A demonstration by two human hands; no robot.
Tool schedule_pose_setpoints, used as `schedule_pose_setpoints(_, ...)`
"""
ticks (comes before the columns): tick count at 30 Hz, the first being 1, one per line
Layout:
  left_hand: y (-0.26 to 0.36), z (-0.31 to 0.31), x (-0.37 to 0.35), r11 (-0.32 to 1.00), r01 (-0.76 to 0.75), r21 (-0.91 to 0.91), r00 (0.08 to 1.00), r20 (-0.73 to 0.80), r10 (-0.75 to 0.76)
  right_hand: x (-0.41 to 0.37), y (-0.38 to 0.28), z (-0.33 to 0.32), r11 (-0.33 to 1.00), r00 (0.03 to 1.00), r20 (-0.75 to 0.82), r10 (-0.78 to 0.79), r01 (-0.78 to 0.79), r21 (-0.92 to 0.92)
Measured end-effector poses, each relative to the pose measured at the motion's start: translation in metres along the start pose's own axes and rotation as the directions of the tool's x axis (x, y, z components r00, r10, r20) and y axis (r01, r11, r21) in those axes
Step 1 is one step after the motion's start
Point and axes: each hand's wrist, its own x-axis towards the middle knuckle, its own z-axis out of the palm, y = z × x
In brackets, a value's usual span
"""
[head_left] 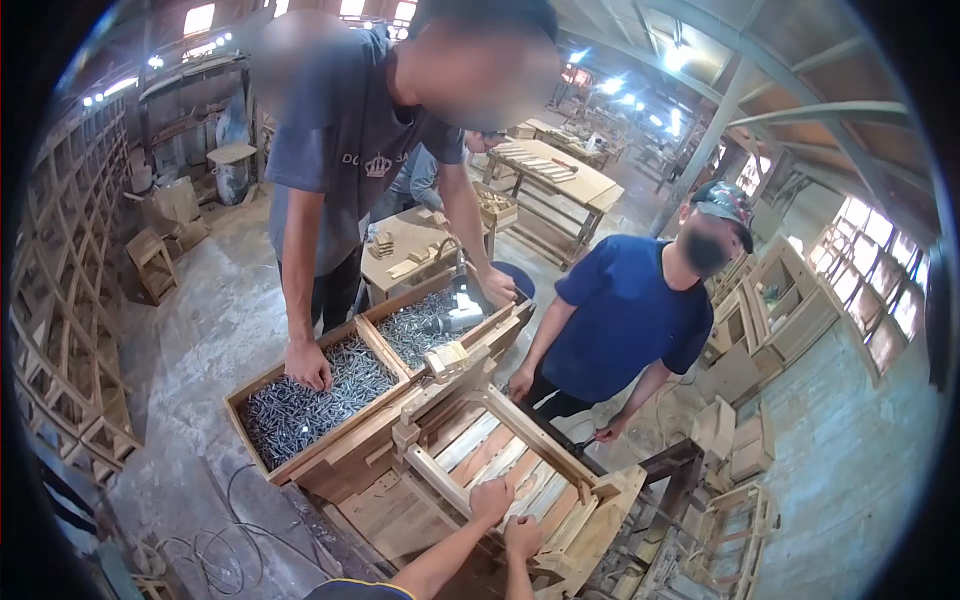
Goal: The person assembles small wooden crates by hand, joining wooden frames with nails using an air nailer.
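Both of my hands are at the near side of a wooden frame point(535, 425) with slats point(490, 452) across its inside. My left hand point(491, 499) rests by the frame's near rail, its fingers curled in. Just right of it, my right hand point(523, 537) is also curled at the same rail. Whatever either hand holds is too small or hidden to make out. Beyond the frame is a two-part wooden box point(340, 430) full of metal screws point(325, 400). A power tool point(455, 318) lies on the screws in its far compartment.
Across the box, a person in a grey shirt point(345, 150) leans over, one hand at the screws. A person in a blue shirt point(635, 305) stands beyond the frame. Cables point(215, 560) lie on the floor at left; wooden parts point(735, 530) are stacked at right.
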Motion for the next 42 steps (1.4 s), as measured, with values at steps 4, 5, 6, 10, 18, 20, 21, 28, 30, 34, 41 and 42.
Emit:
schedule_pose_setpoints(4, 0.001, 0.006, 0.004, 0.999, 0.028, 0.031, 0.999, 0.021, -0.029, 0.000, 0.000, -0.004, 1.000, 1.000, 0.025, -0.011, 0.011, 0.020)
schedule_pose_setpoints(5, 0.000, 0.008, 0.004, 0.999, 0.040, 0.025, 0.998, 0.056, -0.042, 0.002, 0.001, -0.001, 1.000, 0.999, 0.028, -0.022, 0.021, 0.022)
schedule_pose_setpoints(6, 0.001, 0.007, 0.004, 0.999, 0.038, 0.013, 0.997, 0.063, -0.039, 0.001, 0.005, 0.003, 1.000, 0.999, 0.037, -0.020, 0.020, 0.024)
schedule_pose_setpoints(10, -0.004, 0.010, 0.000, 0.999, -0.004, 0.045, 0.997, 0.077, 0.000, 0.001, 0.001, -0.004, 0.998, 0.996, 0.094, 0.004, 0.003, -0.067)
schedule_pose_setpoints(18, 0.003, -0.001, 0.006, 0.999, -0.048, 0.023, 0.989, 0.139, 0.044, 0.006, 0.000, -0.002, 0.999, 0.999, 0.011, 0.048, -0.048, -0.014)
schedule_pose_setpoints(20, 0.006, -0.005, 0.002, 0.999, -0.042, 0.030, 0.987, 0.158, 0.037, 0.004, 0.002, -0.002, 0.999, 0.999, 0.004, 0.044, -0.044, 0.008)
schedule_pose_setpoints(21, 0.010, -0.010, 0.002, 0.998, -0.047, 0.030, 0.985, 0.167, 0.042, 0.006, 0.005, 0.001, 0.999, 0.999, -0.008, 0.037, -0.037, 0.013)
schedule_pose_setpoints(28, 0.019, -0.006, 0.010, 0.995, -0.026, 0.092, 0.971, 0.238, 0.003, 0.061, -0.022, -0.050, 0.793, 0.969, -0.221, 0.106, 0.052, 0.607)
schedule_pose_setpoints(30, 0.027, -0.006, 0.004, 0.992, 0.014, 0.123, 0.968, 0.245, -0.044, 0.136, -0.017, -0.081, 0.774, 0.909, -0.386, 0.160, 0.127, 0.621)
schedule_pose_setpoints(34, 0.023, -0.003, 0.010, 0.988, 0.015, 0.153, 0.968, 0.245, -0.053, 0.276, 0.028, -0.180, 0.892, 0.731, -0.614, 0.298, 0.016, 0.452)
schedule_pose_setpoints(41, 0.027, -0.002, 0.016, 0.987, 0.037, 0.154, 0.967, 0.245, -0.074, 0.441, 0.218, -0.215, 0.936, 0.921, -0.389, 0.033, -0.164, -0.310)
schedule_pose_setpoints(42, 0.026, -0.001, 0.015, 0.988, 0.043, 0.147, 0.965, 0.250, -0.080, 0.443, 0.226, -0.218, 0.932, 0.916, -0.400, 0.043, -0.181, -0.314)
